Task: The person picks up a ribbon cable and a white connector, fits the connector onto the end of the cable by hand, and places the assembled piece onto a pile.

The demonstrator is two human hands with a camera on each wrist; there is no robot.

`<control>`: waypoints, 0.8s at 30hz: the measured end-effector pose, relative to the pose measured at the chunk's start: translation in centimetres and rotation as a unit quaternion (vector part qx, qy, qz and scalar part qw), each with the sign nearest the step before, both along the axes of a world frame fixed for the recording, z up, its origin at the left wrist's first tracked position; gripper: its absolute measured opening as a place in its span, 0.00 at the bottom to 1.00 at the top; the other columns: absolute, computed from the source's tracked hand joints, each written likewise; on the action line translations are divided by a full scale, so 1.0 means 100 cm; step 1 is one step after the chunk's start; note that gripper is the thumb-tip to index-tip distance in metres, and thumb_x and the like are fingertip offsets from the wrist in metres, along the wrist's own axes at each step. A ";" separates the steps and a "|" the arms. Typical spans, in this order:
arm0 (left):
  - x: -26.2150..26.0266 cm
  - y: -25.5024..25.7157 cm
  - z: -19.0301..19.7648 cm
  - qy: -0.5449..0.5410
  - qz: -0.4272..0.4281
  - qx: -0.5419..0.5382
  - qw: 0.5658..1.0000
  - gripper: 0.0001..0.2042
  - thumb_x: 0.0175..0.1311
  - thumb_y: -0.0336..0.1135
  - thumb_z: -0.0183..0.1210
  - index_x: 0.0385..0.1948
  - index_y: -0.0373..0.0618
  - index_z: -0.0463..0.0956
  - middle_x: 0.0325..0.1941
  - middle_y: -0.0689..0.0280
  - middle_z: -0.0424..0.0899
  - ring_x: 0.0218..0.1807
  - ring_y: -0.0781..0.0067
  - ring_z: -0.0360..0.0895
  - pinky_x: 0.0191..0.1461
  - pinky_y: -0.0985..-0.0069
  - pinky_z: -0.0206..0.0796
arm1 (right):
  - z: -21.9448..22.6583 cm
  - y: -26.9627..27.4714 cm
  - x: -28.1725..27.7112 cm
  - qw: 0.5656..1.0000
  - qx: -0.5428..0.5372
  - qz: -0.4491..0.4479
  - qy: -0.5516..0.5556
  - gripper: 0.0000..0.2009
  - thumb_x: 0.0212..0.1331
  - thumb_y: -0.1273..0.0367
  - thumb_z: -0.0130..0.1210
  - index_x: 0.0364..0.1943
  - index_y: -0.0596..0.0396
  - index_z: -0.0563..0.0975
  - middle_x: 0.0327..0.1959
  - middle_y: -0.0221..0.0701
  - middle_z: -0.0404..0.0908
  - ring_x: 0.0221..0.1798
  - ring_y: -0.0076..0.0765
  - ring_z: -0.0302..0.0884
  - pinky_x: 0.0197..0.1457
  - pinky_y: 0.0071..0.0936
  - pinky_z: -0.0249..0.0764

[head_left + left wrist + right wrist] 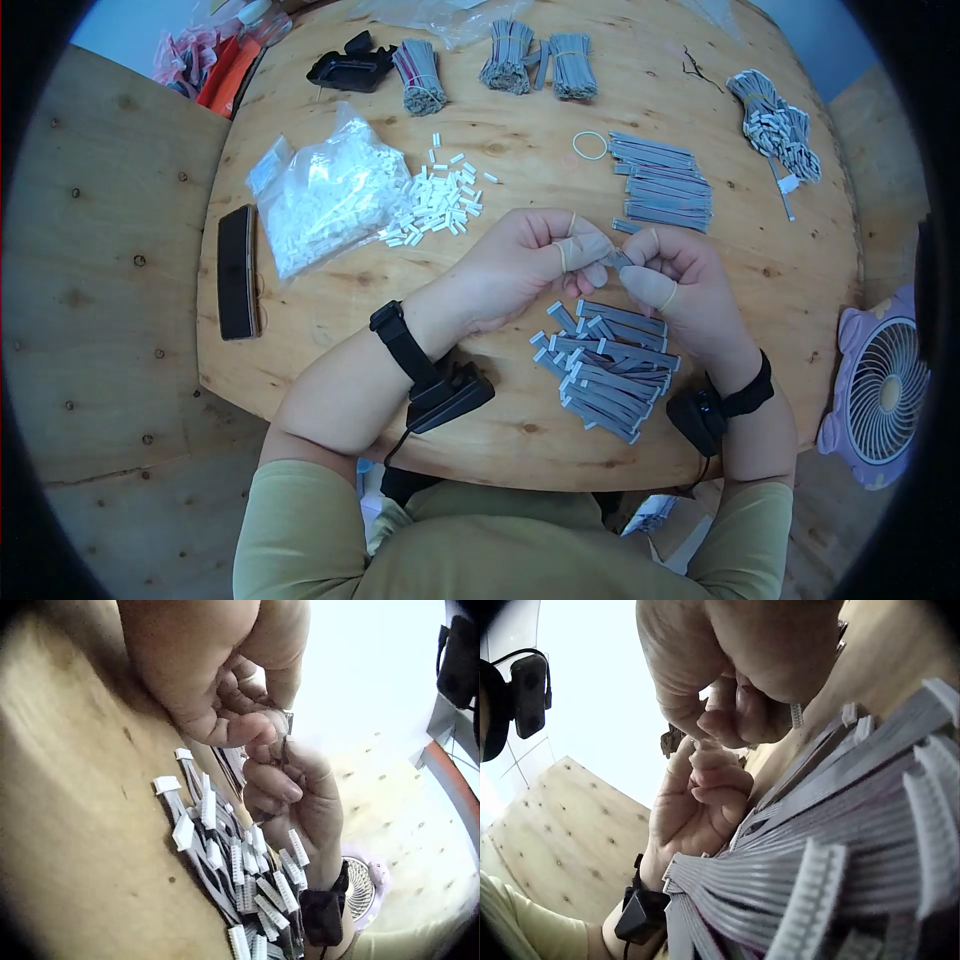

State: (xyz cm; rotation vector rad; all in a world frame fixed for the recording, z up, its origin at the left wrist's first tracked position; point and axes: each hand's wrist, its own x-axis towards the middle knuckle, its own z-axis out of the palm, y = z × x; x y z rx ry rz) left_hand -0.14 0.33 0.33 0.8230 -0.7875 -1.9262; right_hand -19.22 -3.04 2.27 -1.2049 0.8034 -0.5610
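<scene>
- Being pinched in the fingers of left hand (530, 262) and right hand (690, 285): a small grey piece (619, 259).
- White-ended ribbon cables (615, 370) are heaped nearby on the table (530, 455).

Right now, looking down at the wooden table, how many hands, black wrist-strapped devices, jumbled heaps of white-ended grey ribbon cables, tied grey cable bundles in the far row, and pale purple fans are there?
Hands: 2 (left hand, right hand)
Black wrist-strapped devices: 2
Heap of white-ended grey cables: 1
Tied bundles in the far row: 3
Purple fan: 1
Total: 9
</scene>
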 end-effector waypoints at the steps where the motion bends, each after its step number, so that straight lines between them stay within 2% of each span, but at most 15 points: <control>1: 0.000 0.000 0.000 0.000 -0.001 -0.003 1.000 0.10 0.59 0.35 0.50 0.33 0.37 0.71 0.27 0.66 0.74 0.29 0.81 0.71 0.33 0.85 0.65 | 0.000 0.000 0.000 1.000 -0.001 0.002 0.002 0.03 0.49 0.73 0.54 0.26 0.55 0.71 0.18 0.17 0.67 0.19 0.08 0.60 0.21 0.09 0.57; 12: 0.000 0.000 -0.003 0.010 -0.009 -0.009 1.000 0.10 0.59 0.35 0.51 0.33 0.37 0.72 0.27 0.66 0.75 0.29 0.81 0.71 0.33 0.85 0.65 | 0.000 0.000 -0.001 1.000 -0.005 -0.004 0.005 0.04 0.48 0.71 0.54 0.26 0.55 0.72 0.18 0.17 0.68 0.19 0.09 0.62 0.21 0.09 0.59; 24: -0.004 0.001 -0.001 -0.057 0.027 -0.068 0.996 0.09 0.57 0.34 0.53 0.33 0.37 0.72 0.26 0.67 0.75 0.27 0.83 0.70 0.32 0.87 0.64 | 0.000 -0.001 0.000 1.000 0.006 0.011 0.008 0.04 0.48 0.71 0.54 0.26 0.55 0.72 0.17 0.18 0.67 0.18 0.10 0.62 0.21 0.09 0.58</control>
